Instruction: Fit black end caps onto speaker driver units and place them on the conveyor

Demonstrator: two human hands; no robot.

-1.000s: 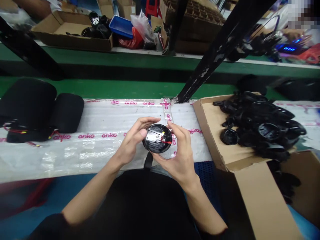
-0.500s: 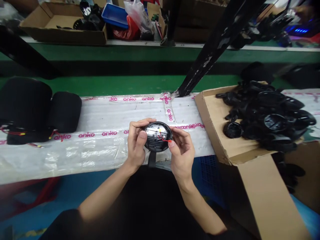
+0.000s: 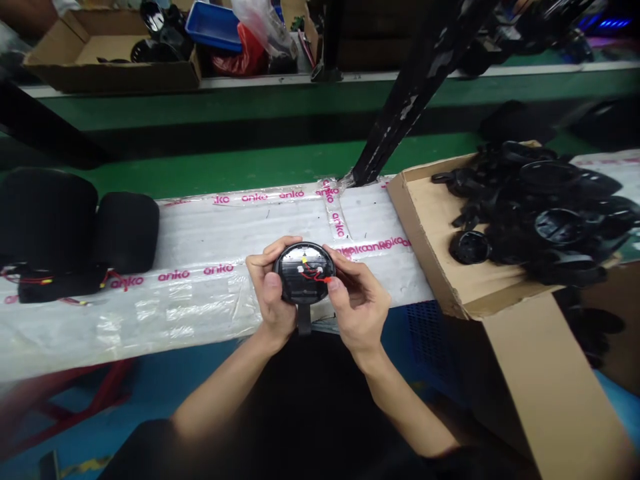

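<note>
A round black housing (image 3: pixel 300 288) with a glossy inside faces up between my two hands, just over the near edge of the wrapped bench. Inside it are red and black wires (image 3: pixel 314 272), a small yellow connector and white bits. My left hand (image 3: pixel 273 293) grips the left rim, thumb on top and fingers round the side. My right hand (image 3: pixel 359 300) holds the right rim, its thumb beside a red-orange wire end (image 3: pixel 328 280). A black strap (image 3: pixel 304 320) hangs from the near side of the housing.
On the right, a cardboard box (image 3: pixel 435 280) holds a heap of black plastic parts (image 3: pixel 555 227). Black padded pieces (image 3: pixel 127 230) with wires lie at the left. A black post (image 3: pixel 395 113) slants up behind the bench (image 3: pixel 200 233). Another cardboard box (image 3: pixel 120 77) stands on the far shelf.
The housing has tilted slightly, so its inner wires show more clearly. Both hands still hold it, and they appear slightly further left as the whole view has shifted.
</note>
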